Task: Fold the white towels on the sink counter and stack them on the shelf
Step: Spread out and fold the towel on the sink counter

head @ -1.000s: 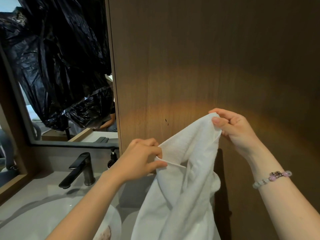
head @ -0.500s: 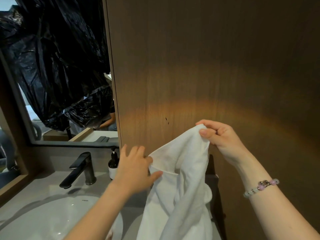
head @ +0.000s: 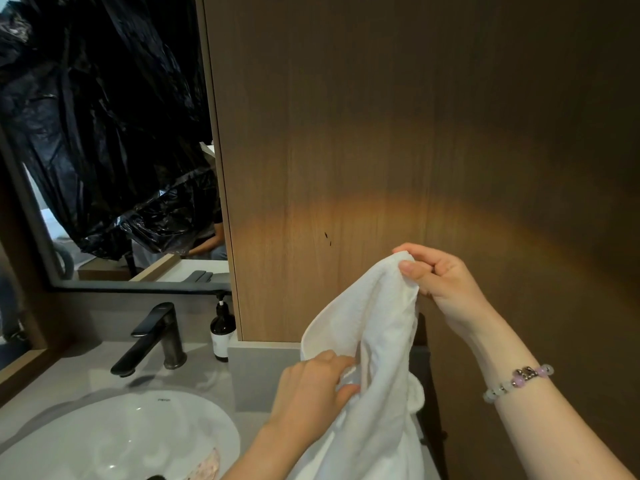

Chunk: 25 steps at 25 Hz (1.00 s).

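The towel (head: 374, 341) is white and is held up in the air, to the right of the sink (head: 104, 427). It is not folded. It hangs in loose long folds, and its lower end goes out of the picture at the bottom, so I cannot tell if it touches the counter (head: 59, 375).

The right hand (head: 440, 282) is the highest, up and far to the right of the sink. It pinches the top corner of the towel between the thumb and the curled fingers. A bracelet (head: 519, 379) of pale and pink beads is on this wrist.

The left hand (head: 311, 389) is lower and nearer to the sink, just right of its rim. Its fingers are curled over an edge of the towel and the thumb presses from below, so the cloth is gripped between them.

The sink is a white round bowl set in the grey counter. Something pale pink (head: 206, 465) lies in the sink at its right side; I cannot tell what it is. A dark tap (head: 156, 337) stands behind the sink, with its spout over the bowl. A dark bottle (head: 222, 332) with a pump stands behind the sink and to the right, just beside the tap.

A tall wood panel (head: 381, 133) rises behind the towel, right of the sink. A mirror (head: 104, 237) is on the wall above the sink. Black plastic (head: 104, 116) fills most of it; I cannot tell if it hangs on the glass or is only reflected.
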Each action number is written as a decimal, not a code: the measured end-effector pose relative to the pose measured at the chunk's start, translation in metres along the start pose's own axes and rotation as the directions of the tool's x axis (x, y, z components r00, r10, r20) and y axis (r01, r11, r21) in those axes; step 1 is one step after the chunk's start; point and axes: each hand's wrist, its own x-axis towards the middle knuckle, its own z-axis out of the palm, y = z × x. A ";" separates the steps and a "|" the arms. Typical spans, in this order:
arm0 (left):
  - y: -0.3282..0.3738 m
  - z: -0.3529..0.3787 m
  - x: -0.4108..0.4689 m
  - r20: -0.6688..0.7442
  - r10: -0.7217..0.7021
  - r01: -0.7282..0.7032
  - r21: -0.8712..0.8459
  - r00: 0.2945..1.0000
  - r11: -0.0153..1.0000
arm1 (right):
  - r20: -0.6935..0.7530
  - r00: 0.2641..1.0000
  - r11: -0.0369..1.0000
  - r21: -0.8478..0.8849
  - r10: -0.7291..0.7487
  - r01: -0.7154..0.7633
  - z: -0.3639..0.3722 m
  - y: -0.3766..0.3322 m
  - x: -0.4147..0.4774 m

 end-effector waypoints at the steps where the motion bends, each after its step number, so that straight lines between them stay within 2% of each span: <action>1: -0.003 0.002 0.001 -0.001 -0.009 0.009 0.012 1.000 1.000 | 0.000 1.000 1.000 0.003 0.005 -0.005 -0.002 0.000 -0.001; 3: -0.009 0.004 0.002 -0.033 0.015 -0.012 0.098 0.999 0.995 | 0.001 1.000 1.000 -0.005 0.011 -0.011 -0.002 0.002 -0.001; 6: -0.022 0.014 0.003 0.029 0.128 -0.132 0.222 0.991 0.966 | -0.008 1.000 1.000 -0.007 0.014 -0.015 -0.004 0.005 -0.002; 8: -0.035 0.016 0.000 -0.026 0.130 -0.122 0.203 0.991 0.971 | -0.015 1.000 1.000 -0.023 0.014 -0.015 -0.006 0.006 -0.003; 10: -0.050 0.001 -0.006 -0.078 0.101 -0.094 0.092 0.992 0.991 | -0.065 0.998 1.000 -0.022 0.013 -0.015 -0.013 0.008 -0.004; 12: -0.064 -0.016 -0.012 -0.067 0.063 -0.071 -0.120 0.996 0.990 | -0.157 0.987 0.999 0.036 0.030 -0.025 -0.023 0.011 -0.006; 15: -0.076 -0.045 -0.018 -0.070 -0.092 0.049 -0.467 0.993 0.883 | -0.235 0.970 0.993 0.116 0.053 -0.026 -0.037 0.012 -0.011; 17: -0.084 -0.056 -0.019 -0.059 -0.132 0.076 -0.561 0.990 0.824 | -0.248 0.968 0.996 0.085 0.042 -0.021 -0.040 0.013 -0.014; 19: -0.094 -0.060 -0.016 0.011 -0.136 0.125 -0.473 0.991 0.872 | -0.231 0.973 0.997 0.075 0.029 -0.012 -0.038 0.018 -0.015; 22: -0.095 -0.054 -0.011 0.159 -0.137 0.170 -0.218 0.978 0.961 | -0.165 0.986 0.992 0.127 0.041 -0.020 -0.023 0.024 -0.015; 23: -0.088 -0.050 -0.009 0.166 -0.138 0.164 -0.153 0.976 0.974 | -0.149 0.987 0.988 0.153 0.057 -0.034 -0.018 0.026 -0.014; 25: -0.065 -0.042 -0.008 0.066 -0.121 0.128 -0.110 0.990 0.986 | -0.114 0.991 0.983 0.177 0.068 -0.047 -0.007 0.029 -0.013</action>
